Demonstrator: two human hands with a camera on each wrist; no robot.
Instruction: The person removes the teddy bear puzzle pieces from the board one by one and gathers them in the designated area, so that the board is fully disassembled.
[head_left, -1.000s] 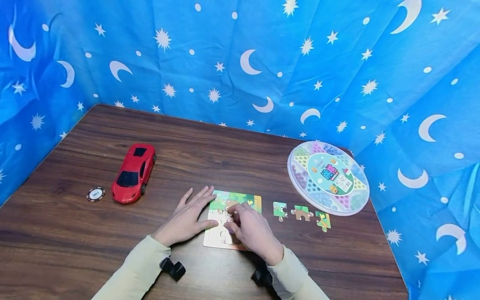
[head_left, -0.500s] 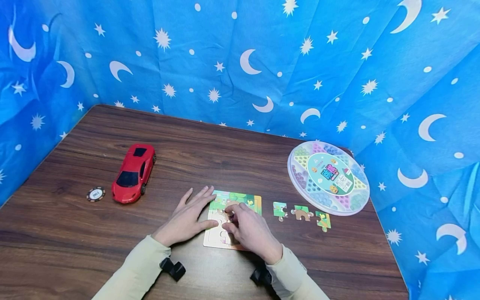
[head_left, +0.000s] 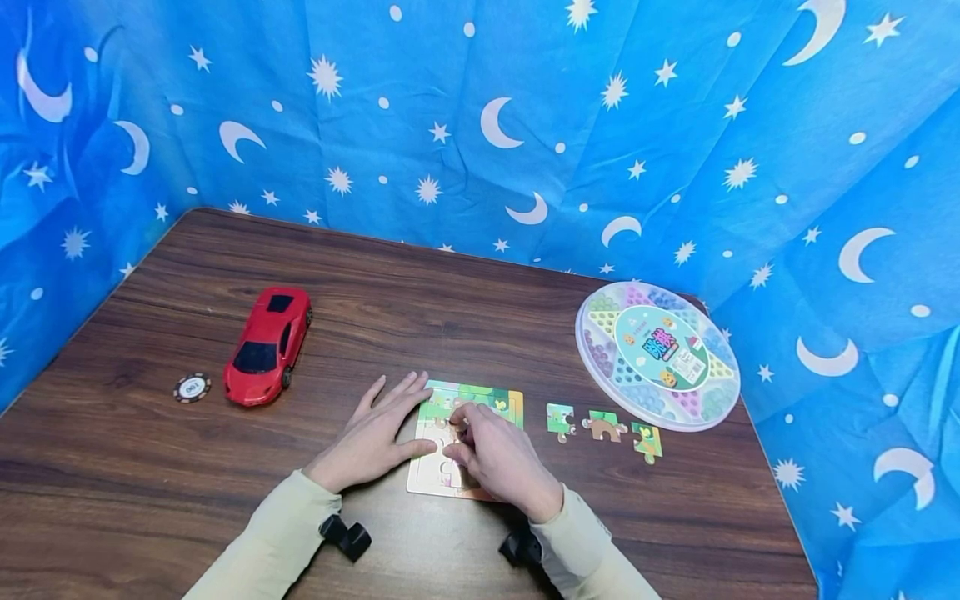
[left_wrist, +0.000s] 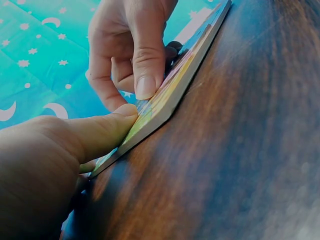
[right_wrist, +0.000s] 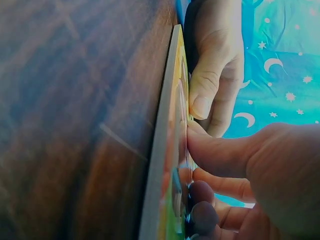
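A jigsaw puzzle board (head_left: 512, 400) with a green, orange-edged picture lies flat on the table. My left hand (head_left: 378, 437) is spread at its left side, fingers straight on the corner and thumb (left_wrist: 117, 117) lying on its face. Over the middle of the board, my right hand (head_left: 506, 458) has its index finger and thumb (right_wrist: 202, 142) curled down around a puzzle piece (head_left: 456, 433), mostly hidden under the fingers. In the right wrist view the thumb tip meets the board's face, and the other fingers are bent beneath.
Three loose puzzle pieces lie right of the board, among them a brown and green piece (head_left: 604, 427). Behind them is a round Chinese checkers set (head_left: 660, 350). A red toy car (head_left: 267, 346) and a poker chip (head_left: 192, 387) are at the left. Blue curtains (head_left: 420, 125) border the table.
The right hand's fingertips have shifted slightly left over the board. The left hand and the loose pieces have stayed where they were.
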